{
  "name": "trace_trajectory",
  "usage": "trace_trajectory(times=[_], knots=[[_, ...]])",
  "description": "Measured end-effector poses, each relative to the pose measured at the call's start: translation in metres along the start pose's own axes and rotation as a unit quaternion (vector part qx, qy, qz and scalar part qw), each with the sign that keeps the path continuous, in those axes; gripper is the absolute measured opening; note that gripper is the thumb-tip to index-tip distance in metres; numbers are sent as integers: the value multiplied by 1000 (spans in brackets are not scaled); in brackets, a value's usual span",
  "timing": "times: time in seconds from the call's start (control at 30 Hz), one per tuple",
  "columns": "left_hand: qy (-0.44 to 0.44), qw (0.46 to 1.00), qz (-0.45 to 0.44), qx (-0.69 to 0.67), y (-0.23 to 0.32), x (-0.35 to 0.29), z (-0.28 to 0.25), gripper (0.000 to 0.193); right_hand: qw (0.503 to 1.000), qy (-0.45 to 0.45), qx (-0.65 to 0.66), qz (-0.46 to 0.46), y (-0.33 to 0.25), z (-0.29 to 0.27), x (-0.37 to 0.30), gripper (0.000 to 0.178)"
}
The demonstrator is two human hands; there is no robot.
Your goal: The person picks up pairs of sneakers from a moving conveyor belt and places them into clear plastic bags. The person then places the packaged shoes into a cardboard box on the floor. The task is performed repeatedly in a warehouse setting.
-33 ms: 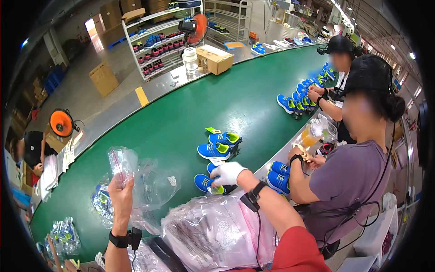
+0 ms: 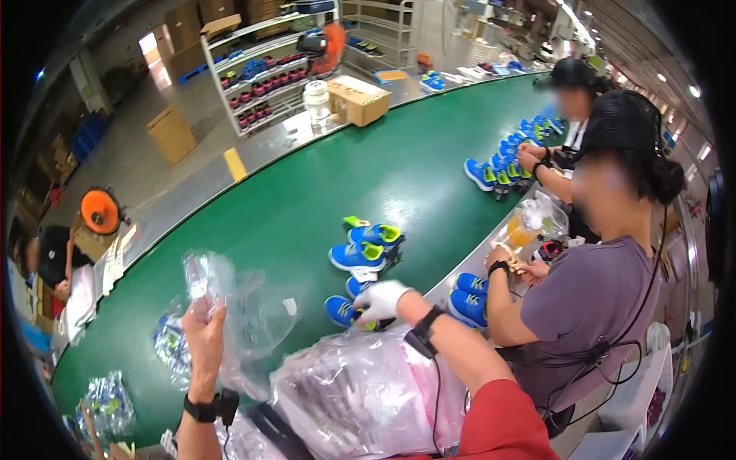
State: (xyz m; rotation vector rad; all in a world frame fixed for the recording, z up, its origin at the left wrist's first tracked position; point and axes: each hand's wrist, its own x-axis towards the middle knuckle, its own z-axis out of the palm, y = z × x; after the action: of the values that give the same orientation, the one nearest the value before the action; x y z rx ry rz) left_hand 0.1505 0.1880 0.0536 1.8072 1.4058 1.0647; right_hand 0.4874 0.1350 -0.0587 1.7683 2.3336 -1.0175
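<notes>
My bare left hand (image 2: 204, 333) is closed around the gathered part of a clear plastic bag (image 2: 261, 314), which hangs loosely to its right over the green table. My right hand (image 2: 381, 301), in a white glove, bends its fingers over the opening of a blue sneaker (image 2: 339, 310) with a lime lining. The glove partly hides that shoe and the one beside it. Just beyond stands another pair of blue sneakers (image 2: 357, 256) with a lime tag (image 2: 355, 221). A stack of clear plastic bags (image 2: 337, 383) lies in front of me, under my right forearm.
Bagged shoes (image 2: 170, 341) lie beside my left hand, more bagged shoes (image 2: 107, 402) farther left. At right a co-worker (image 2: 590, 291) sits close to my right arm, near blue sneakers (image 2: 469, 297). A carton (image 2: 359, 100) stands on the table's far edge.
The whole view has shifted slightly. My gloved right hand sits a touch lower at the sneaker; my left hand still holds the bag.
</notes>
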Motion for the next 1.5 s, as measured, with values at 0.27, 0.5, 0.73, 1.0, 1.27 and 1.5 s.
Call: trace_trajectory(times=[0.27,0.5,0.73,1.0,1.27,1.5], knots=[[11,998,-60,-15,-6,-7,4,19,979,-126,-163,6,-2,62,54,36],[-5,996,-72,-57,-15,-3,-5,13,985,52,-155,-60,27,77,60,26],[43,980,-103,-166,-58,8,-14,13,883,187,428,-46,-43,-42,11,47],[10,964,-63,-259,-29,8,-13,13,850,215,445,-180,-144,-36,-23,45],[6,992,123,3,-12,-34,27,18,924,247,-213,-201,-209,39,3,23],[-310,939,141,46,27,-16,3,15,899,103,-220,-365,-246,38,16,18]])
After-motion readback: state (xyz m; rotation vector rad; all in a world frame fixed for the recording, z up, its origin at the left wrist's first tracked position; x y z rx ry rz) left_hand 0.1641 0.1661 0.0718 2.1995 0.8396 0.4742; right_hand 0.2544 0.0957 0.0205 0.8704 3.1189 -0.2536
